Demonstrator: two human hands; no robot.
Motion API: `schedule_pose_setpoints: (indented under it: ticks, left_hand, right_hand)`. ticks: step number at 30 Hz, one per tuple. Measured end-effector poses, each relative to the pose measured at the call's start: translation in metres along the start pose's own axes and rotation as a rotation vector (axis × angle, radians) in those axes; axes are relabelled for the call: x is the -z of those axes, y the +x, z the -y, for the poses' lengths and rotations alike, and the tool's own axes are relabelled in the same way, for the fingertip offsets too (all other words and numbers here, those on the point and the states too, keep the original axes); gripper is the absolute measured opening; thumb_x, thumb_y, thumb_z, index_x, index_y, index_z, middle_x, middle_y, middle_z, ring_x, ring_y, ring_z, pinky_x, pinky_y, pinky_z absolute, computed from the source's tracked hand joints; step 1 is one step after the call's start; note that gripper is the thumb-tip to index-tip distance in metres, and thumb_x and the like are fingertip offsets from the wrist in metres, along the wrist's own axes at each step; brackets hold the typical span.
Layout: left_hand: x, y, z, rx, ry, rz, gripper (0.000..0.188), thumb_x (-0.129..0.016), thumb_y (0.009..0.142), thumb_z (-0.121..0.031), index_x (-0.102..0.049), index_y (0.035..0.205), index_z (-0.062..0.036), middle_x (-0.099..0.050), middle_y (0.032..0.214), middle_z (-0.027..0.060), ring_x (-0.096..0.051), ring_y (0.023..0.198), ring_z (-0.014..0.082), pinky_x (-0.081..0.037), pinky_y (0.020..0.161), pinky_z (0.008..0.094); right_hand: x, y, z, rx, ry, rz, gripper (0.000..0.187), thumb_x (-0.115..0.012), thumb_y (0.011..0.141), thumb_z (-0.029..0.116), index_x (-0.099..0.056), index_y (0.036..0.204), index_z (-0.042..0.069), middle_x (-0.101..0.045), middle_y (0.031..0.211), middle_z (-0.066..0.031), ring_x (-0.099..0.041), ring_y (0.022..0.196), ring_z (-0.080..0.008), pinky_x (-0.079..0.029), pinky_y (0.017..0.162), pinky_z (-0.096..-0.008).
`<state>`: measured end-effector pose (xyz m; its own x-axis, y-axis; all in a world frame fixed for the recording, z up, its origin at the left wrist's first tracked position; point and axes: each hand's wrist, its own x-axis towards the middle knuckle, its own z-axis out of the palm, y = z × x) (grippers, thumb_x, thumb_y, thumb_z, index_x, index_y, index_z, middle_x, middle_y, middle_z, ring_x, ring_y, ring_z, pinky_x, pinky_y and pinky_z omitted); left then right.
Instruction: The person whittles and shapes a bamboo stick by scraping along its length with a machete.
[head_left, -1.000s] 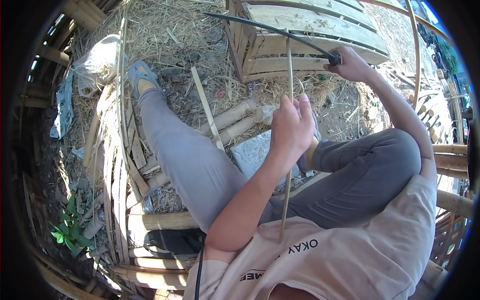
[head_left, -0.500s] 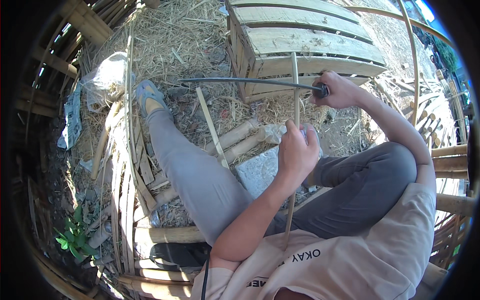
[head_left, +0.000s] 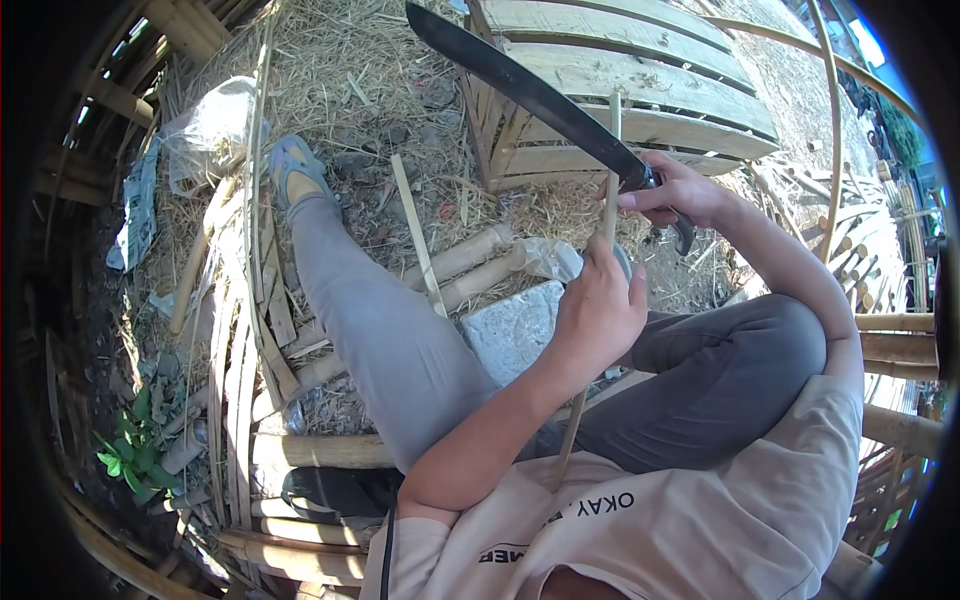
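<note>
Two grips I record: left hand point(head_left: 600, 315) clamped on a thin stick point(head_left: 614, 130), right hand point(head_left: 682, 190) on a dark machete point(head_left: 535, 97).

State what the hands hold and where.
Left hand: thin, pale wooden stick, around its middle. Right hand: long black metal machete, by its handle.

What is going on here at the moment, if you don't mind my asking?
Someone is handling a thin stick and a dark machete. The left hand grips the stick, whose near end reaches the shirt. The right hand holds the machete, which crosses the stick near its far end and points away to the left. Whether its edge touches the stick, I can't tell.
</note>
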<state>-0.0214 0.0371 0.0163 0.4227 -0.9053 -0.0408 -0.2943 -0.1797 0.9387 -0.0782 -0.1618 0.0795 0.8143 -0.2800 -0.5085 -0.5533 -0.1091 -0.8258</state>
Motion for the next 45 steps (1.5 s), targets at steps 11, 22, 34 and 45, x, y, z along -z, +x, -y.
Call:
schedule_pose_setpoints:
  ticks: [11,22,34,45]
  left_hand:
    - [0.268,0.011,0.055,0.014,-0.351,-0.630,0.034,-0.046,0.105,-0.033,-0.058,0.123,-0.0056,-0.062,0.085,0.0024,-0.059,0.082,0.0100,-0.047,0.071,0.0279]
    - [0.352,0.015,0.355,0.628,1.200,-0.620,0.034,-0.056,0.094,-0.014,-0.052,0.127,-0.0051,-0.053,0.132,0.0143,-0.049,0.125,0.0328,-0.047,0.099,0.0507]
    - [0.393,0.005,0.378,0.555,0.944,-0.666,0.029,-0.050,0.098,-0.023,-0.061,0.110,0.0014,-0.067,0.108,0.0239,-0.065,0.105,0.0415,-0.050,0.092,0.0523]
    - [0.348,-0.007,0.255,0.474,-0.552,-0.565,0.036,-0.042,0.108,-0.041,-0.054,0.090,-0.0112,-0.035,0.062,-0.0074,-0.034,0.050,0.0042,-0.037,0.050,0.0239]
  right_hand:
    - [0.004,0.010,-0.021,-0.130,0.251,-0.181,0.017,-0.073,0.086,0.010,-0.058,0.091,0.004,-0.051,0.067,0.0007,-0.042,0.045,-0.0060,-0.031,0.042,-0.0244]
    - [0.006,0.003,-0.030,-0.175,0.181,-0.191,0.021,-0.076,0.085,0.012,-0.063,0.098,0.002,-0.049,0.065,0.0028,-0.041,0.047,-0.0047,-0.031,0.043,-0.0215]
    - [-0.001,0.011,-0.017,-0.154,0.202,-0.133,0.021,-0.073,0.087,0.010,-0.059,0.100,0.001,-0.057,0.072,-0.0016,-0.040,0.047,-0.0036,-0.029,0.043,-0.0214]
    - [0.003,0.007,-0.024,-0.108,0.240,-0.133,0.018,-0.074,0.086,0.009,-0.058,0.093,0.004,-0.049,0.064,0.0016,-0.041,0.046,-0.0050,-0.028,0.042,-0.0229]
